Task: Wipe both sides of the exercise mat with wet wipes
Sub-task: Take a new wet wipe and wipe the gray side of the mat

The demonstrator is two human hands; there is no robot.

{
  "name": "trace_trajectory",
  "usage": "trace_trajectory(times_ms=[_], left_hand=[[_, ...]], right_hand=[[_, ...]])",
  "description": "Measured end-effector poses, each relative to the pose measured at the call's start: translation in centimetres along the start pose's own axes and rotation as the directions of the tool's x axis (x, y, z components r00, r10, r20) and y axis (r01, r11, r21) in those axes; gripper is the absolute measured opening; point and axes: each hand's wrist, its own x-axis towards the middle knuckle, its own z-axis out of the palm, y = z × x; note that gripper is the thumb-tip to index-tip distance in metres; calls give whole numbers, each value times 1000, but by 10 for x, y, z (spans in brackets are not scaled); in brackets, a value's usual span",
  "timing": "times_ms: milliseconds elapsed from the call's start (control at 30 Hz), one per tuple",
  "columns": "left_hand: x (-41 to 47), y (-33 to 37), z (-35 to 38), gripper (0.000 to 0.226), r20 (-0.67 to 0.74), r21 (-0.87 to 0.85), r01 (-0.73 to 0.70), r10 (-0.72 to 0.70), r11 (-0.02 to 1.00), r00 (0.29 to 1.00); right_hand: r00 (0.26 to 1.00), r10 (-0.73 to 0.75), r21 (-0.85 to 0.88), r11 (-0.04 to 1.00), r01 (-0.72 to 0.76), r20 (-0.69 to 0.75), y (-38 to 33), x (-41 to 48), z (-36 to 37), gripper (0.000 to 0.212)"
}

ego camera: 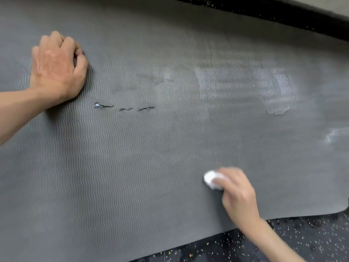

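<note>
A grey exercise mat (pixel 132 157) with a wavy ribbed surface lies flat on the floor and fills most of the view. Three short tears (pixel 124 108) cut through it left of centre. My right hand (pixel 238 193) grips a bunched white wet wipe (pixel 210 178) and presses it on the mat near its lower right edge. My left hand (pixel 56 67) rests on the mat at the upper left, fingers curled into a loose fist with nothing in it. Pale wet streaks (pixel 245 82) shine on the mat's right part.
Black rubber floor (pixel 283 241) with light speckles shows below the mat's near edge at the lower right. A dark strip of floor (pixel 264 12) runs along the far edge at the top right, with a pale surface beyond it.
</note>
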Motion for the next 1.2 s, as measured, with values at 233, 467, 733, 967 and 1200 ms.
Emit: trace_trajectory(times_ms=[233,467,733,967,1200], left_hand=[[-1,-3,0,25,-17,13,11,-10,1000,1000],[-4,1,-1,27,-17,75,-57,58,996,998],[-28,87,14,35,73,-110,-385,394,916,916],[-34,153,52,28,97,-99,-420,429,902,898],[-35,154,55,24,112,-84,-408,416,909,903]], right_hand=[[998,37,-17,999,-38,-54,-4,26,7,30],[990,51,-1,999,-52,-129,9,100,18,27],[993,32,57,998,-26,-110,-8,55,16,30],[987,84,7,996,-83,-140,4,98,22,26],[987,60,17,998,-59,-151,13,146,27,27]])
